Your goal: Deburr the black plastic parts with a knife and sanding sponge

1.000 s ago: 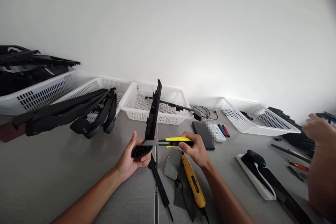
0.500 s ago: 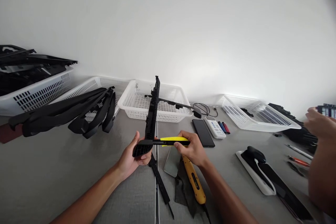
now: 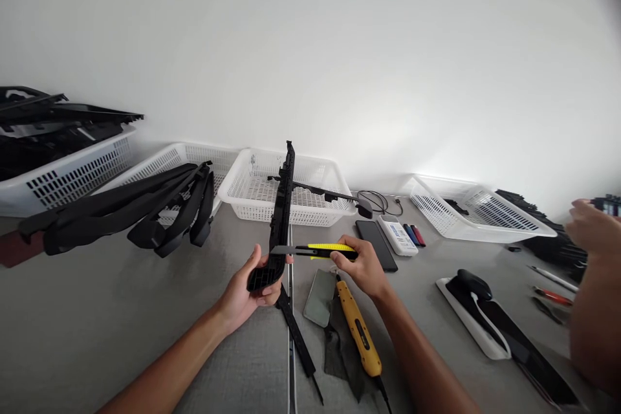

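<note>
My left hand (image 3: 246, 294) grips the lower end of a long black plastic strip (image 3: 282, 213), which stands nearly upright above the grey table (image 3: 97, 317). My right hand (image 3: 363, 266) holds a yellow and black utility knife (image 3: 320, 250) level, its blade tip touching the strip's edge just above my left thumb. Below my hands lie a second black strip (image 3: 297, 336), a grey flat piece (image 3: 320, 297) and a yellow tool (image 3: 358, 337) on a dark cloth.
White baskets (image 3: 252, 197) line the wall; black curved parts (image 3: 121, 210) spill from the left ones. A phone (image 3: 375, 244), a white box (image 3: 398, 235) and pens lie behind. Another person's hand (image 3: 589, 229) and arm work at the right, near a white tray (image 3: 473, 326).
The knife has risen a little along the strip's edge and my right hand shifted slightly right. The other person's hand has moved at the right edge.
</note>
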The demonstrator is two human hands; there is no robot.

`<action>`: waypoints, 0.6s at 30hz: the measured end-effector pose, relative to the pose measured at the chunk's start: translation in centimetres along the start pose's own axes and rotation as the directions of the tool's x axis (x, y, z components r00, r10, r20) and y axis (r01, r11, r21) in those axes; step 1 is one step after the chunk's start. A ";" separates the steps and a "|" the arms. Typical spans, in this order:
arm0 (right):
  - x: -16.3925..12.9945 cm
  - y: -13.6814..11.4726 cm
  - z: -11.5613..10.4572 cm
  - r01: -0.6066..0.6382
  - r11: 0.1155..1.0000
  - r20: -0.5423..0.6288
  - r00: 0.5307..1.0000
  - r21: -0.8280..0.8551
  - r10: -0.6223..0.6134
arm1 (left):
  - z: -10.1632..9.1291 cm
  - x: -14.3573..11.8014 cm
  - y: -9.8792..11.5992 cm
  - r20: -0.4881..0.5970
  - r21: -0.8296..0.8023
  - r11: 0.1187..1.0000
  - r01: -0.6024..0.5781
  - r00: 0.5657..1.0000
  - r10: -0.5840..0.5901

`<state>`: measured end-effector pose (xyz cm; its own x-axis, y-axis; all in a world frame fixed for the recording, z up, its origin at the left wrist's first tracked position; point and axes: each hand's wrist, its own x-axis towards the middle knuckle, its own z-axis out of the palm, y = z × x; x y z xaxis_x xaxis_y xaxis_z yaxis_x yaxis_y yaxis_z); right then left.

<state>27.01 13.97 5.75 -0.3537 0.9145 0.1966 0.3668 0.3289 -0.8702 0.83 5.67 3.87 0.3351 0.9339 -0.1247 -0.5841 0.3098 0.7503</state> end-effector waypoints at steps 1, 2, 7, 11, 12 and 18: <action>0.0 0.1 0.0 0.004 1.000 -0.051 0.999 -0.006 -0.004 | 0.0 0.0 0.0 -0.001 0.005 1.000 -0.001 1.000 0.001; 0.1 0.1 -0.1 0.011 1.000 -0.074 0.997 -0.005 -0.011 | 0.0 0.0 0.0 0.000 0.008 1.000 0.001 1.000 -0.001; 0.2 0.3 -0.5 0.023 1.000 0.049 0.999 -0.006 -0.023 | -0.1 0.0 0.0 0.004 0.018 1.000 0.012 1.000 -0.012; 0.3 0.6 -0.4 0.042 0.997 -0.158 0.986 -0.059 -0.051 | -0.6 0.0 -0.3 0.007 0.052 0.998 0.035 0.999 -0.035; 0.3 0.6 -0.3 0.050 0.997 -0.190 0.980 -0.061 -0.061 | -0.8 0.0 -0.4 0.014 0.061 0.997 0.046 0.999 -0.047; 0.5 1.0 0.0 0.195 0.971 -0.133 0.968 -0.138 -0.213 | -1.4 0.1 -0.7 0.052 0.056 0.995 0.082 0.995 -0.085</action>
<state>27.21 14.76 5.04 -0.3064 0.8465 0.4354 0.4057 0.5299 -0.7447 0.22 5.77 2.48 0.4218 0.8935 -0.1539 -0.5121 0.3749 0.7728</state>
